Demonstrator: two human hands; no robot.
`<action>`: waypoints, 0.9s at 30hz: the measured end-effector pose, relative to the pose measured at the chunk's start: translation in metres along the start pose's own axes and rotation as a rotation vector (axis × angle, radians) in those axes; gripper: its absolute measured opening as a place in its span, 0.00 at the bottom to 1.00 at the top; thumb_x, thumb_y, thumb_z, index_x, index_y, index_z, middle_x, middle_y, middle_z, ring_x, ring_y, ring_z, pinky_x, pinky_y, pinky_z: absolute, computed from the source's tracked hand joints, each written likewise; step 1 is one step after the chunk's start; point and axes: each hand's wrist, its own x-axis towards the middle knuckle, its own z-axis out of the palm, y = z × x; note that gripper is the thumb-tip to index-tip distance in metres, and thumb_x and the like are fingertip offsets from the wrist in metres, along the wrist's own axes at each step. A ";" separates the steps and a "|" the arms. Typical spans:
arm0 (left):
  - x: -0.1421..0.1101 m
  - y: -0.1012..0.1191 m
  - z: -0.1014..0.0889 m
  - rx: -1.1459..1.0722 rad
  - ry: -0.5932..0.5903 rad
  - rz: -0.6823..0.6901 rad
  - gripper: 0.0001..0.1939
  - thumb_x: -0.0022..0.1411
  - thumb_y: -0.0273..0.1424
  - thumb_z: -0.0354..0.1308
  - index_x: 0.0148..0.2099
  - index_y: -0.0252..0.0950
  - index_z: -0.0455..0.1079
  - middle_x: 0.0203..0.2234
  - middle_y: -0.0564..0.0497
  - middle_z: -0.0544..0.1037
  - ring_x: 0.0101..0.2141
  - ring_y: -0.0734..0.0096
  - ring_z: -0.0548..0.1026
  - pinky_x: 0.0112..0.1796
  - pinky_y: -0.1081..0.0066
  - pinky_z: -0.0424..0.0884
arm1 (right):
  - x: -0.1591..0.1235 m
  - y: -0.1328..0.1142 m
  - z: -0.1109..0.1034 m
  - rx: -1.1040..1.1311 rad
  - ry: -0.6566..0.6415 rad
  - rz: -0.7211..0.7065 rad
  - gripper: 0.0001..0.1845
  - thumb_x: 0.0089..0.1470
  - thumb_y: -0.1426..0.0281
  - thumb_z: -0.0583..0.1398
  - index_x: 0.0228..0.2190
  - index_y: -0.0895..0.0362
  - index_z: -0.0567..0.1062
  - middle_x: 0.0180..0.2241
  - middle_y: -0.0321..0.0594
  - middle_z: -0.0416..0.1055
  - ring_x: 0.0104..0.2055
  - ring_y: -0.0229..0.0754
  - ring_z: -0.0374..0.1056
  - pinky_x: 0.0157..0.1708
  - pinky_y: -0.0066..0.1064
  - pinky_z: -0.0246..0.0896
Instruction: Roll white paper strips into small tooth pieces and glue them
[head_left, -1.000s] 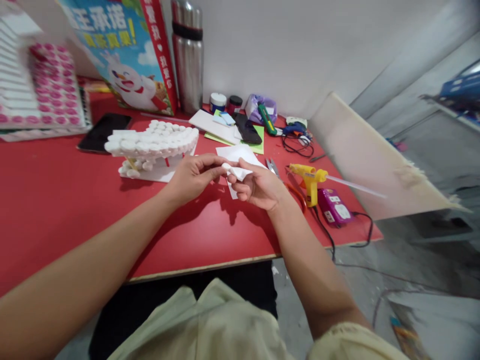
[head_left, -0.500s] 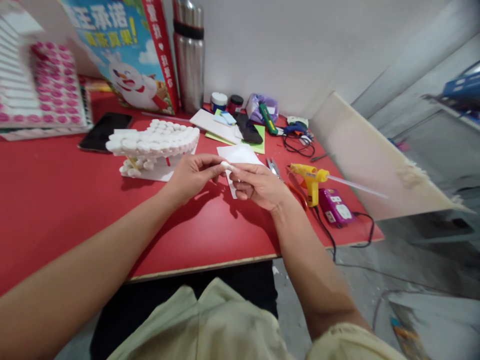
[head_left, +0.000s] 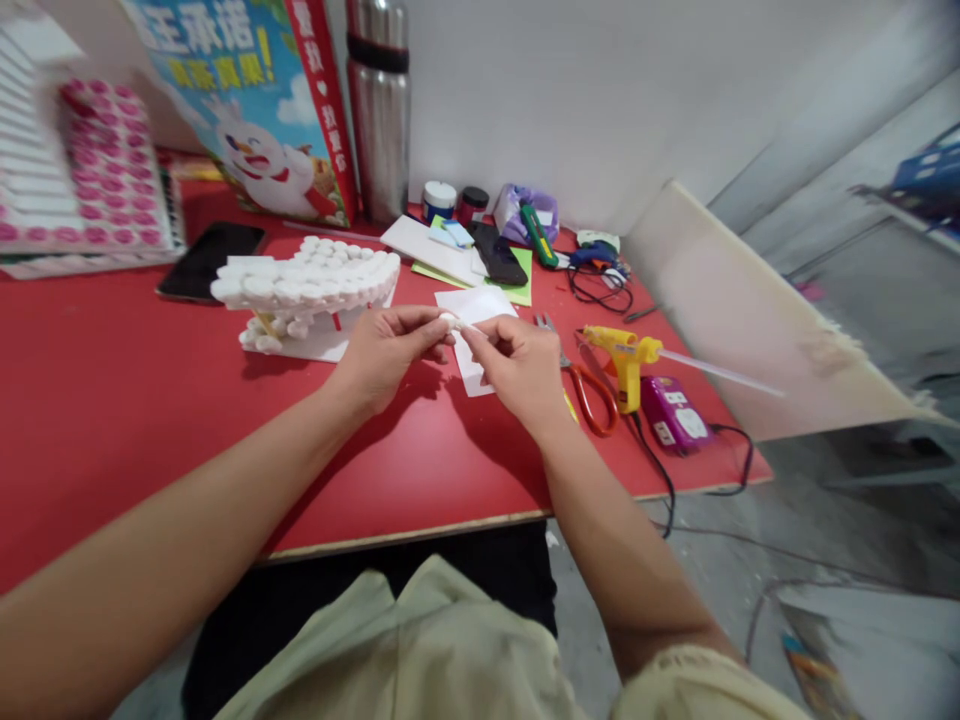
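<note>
Over the red table, my left hand (head_left: 385,352) pinches one end of a small white paper-like piece (head_left: 451,321) between thumb and fingers. My right hand (head_left: 520,368) grips the other end with its fingertips, which cover most of it. Whether the piece is paper, tissue or something softer is not clear. Under and behind the hands lies a white sheet (head_left: 471,375). Left of my left hand stands a white model (head_left: 307,280), covered in rounded white pieces on a white base.
Right of my hands lie orange-handled pliers (head_left: 596,400), a yellow hot glue gun (head_left: 622,355) and a purple power socket box (head_left: 675,412) with cords. Behind are a steel flask (head_left: 380,130), a green cutter (head_left: 538,237) and a phone (head_left: 211,262) at left.
My right hand has turned over, palm now downward, its fingertips closing on the white piece. The loose white flap seen earlier no longer shows. The left hand holds nearly still.
</note>
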 end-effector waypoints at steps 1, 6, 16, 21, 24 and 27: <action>-0.001 0.000 0.001 0.008 0.013 0.010 0.14 0.50 0.38 0.77 0.36 0.34 0.85 0.27 0.49 0.83 0.25 0.74 0.77 0.31 0.74 0.77 | -0.002 -0.001 0.002 -0.037 0.014 -0.050 0.16 0.63 0.60 0.65 0.26 0.56 0.77 0.21 0.34 0.71 0.24 0.36 0.67 0.25 0.28 0.58; -0.007 -0.003 0.009 0.102 0.110 0.132 0.12 0.53 0.36 0.75 0.39 0.35 0.86 0.31 0.49 0.86 0.31 0.66 0.82 0.39 0.66 0.82 | -0.007 -0.006 0.010 -0.180 0.064 -0.204 0.12 0.65 0.68 0.61 0.28 0.56 0.77 0.24 0.36 0.74 0.27 0.37 0.67 0.31 0.31 0.61; -0.013 -0.009 0.012 0.252 0.075 0.338 0.10 0.61 0.37 0.71 0.42 0.37 0.87 0.36 0.49 0.87 0.35 0.64 0.85 0.43 0.64 0.83 | -0.003 0.002 0.005 -0.210 0.103 -0.350 0.11 0.66 0.70 0.61 0.30 0.56 0.78 0.26 0.37 0.76 0.27 0.38 0.69 0.33 0.32 0.63; -0.009 0.005 0.003 0.171 0.027 0.130 0.13 0.52 0.36 0.78 0.39 0.35 0.86 0.28 0.49 0.86 0.29 0.66 0.83 0.36 0.67 0.83 | 0.000 0.002 -0.005 -0.092 0.022 -0.380 0.09 0.65 0.71 0.62 0.32 0.56 0.81 0.25 0.36 0.76 0.28 0.38 0.70 0.31 0.31 0.63; -0.004 0.011 -0.006 0.148 -0.098 0.006 0.16 0.49 0.35 0.79 0.40 0.34 0.86 0.26 0.48 0.85 0.25 0.68 0.82 0.33 0.68 0.82 | 0.003 0.004 -0.010 -0.061 -0.052 -0.396 0.10 0.66 0.71 0.62 0.32 0.55 0.81 0.26 0.36 0.76 0.28 0.37 0.70 0.30 0.30 0.62; -0.002 0.013 -0.013 0.160 -0.172 -0.050 0.18 0.52 0.36 0.77 0.44 0.34 0.85 0.28 0.47 0.86 0.28 0.64 0.84 0.37 0.65 0.83 | 0.004 0.005 -0.011 -0.071 -0.071 -0.430 0.11 0.67 0.70 0.62 0.32 0.55 0.81 0.27 0.36 0.77 0.27 0.36 0.69 0.30 0.31 0.62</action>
